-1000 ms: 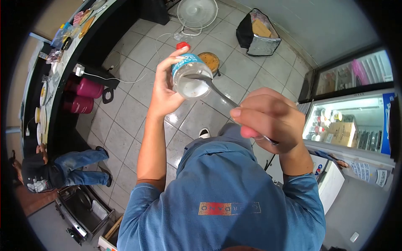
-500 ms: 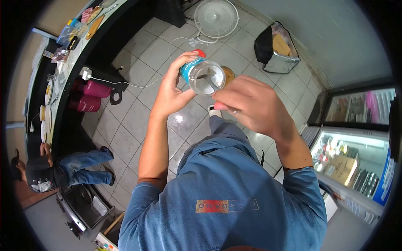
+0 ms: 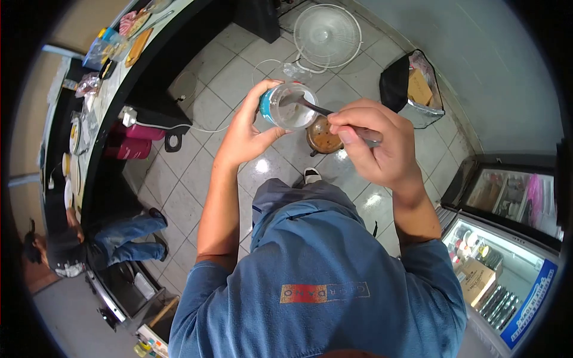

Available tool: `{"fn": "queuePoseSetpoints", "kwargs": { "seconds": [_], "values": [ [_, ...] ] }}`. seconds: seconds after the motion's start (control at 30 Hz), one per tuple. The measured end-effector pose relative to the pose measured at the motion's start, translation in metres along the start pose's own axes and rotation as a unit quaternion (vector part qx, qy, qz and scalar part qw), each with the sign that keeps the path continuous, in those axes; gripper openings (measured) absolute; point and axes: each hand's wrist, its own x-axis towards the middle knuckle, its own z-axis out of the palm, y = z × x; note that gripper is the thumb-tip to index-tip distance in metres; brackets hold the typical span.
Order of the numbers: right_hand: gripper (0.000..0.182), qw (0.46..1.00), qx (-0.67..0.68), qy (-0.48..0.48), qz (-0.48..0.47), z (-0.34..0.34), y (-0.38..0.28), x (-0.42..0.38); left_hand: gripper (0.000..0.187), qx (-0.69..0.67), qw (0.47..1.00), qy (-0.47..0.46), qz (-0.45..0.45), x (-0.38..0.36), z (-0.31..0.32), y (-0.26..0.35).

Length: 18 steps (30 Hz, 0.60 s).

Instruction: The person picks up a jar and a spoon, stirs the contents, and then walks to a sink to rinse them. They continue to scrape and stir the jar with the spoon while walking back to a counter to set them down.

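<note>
My left hand (image 3: 250, 122) is wrapped around a clear plastic jar (image 3: 296, 121) with a blue label, its open mouth tilted toward me. White contents show inside the jar. Between the fingers and thumb of my right hand (image 3: 379, 140) is the handle of a metal spoon (image 3: 319, 108), whose far end dips into the jar's mouth. The spoon's bowl is partly hidden in the white contents. Below the jar and behind my right fingers is a round brown stool top (image 3: 324, 138) on the floor.
A white fan (image 3: 327, 36) and an open insulated bag (image 3: 412, 89) holding cardboard stand ahead on the tiled floor. A long cluttered counter (image 3: 113, 77) runs along the left, with a person (image 3: 89, 241) beside it. To the right is a lit glass-door fridge (image 3: 495, 268).
My right hand has shifted right and pulled back from the jar, so more of the spoon's handle shows. The view has moved slightly, and more of the brown stool top is visible.
</note>
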Motion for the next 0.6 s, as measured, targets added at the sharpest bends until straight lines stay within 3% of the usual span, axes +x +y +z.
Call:
{"fn": "queuePoseSetpoints", "kwargs": {
  "seconds": [0.07, 0.17, 0.33, 0.6],
  "values": [
    [0.012, 0.998, -0.014, 0.051, -0.036, -0.002, 0.006, 0.002, 0.082, -0.018, 0.999, -0.04, -0.013, 0.013, 0.0, -0.005],
    [0.016, 0.998, -0.046, 0.046, 0.007, -0.014, -0.005, -0.004, 0.085, -0.003, 0.996, -0.091, -0.005, 0.036, 0.003, -0.007],
    [0.011, 0.968, -0.156, 0.196, 0.016, 0.001, -0.037, -0.03, 0.086, -0.054, 0.977, -0.207, 0.018, 0.067, 0.015, -0.008],
    [0.006, 0.904, -0.266, 0.306, 0.137, 0.044, -0.114, -0.099, 0.076, -0.099, 0.899, -0.384, 0.185, 0.063, 0.066, -0.006]
  ]
}}
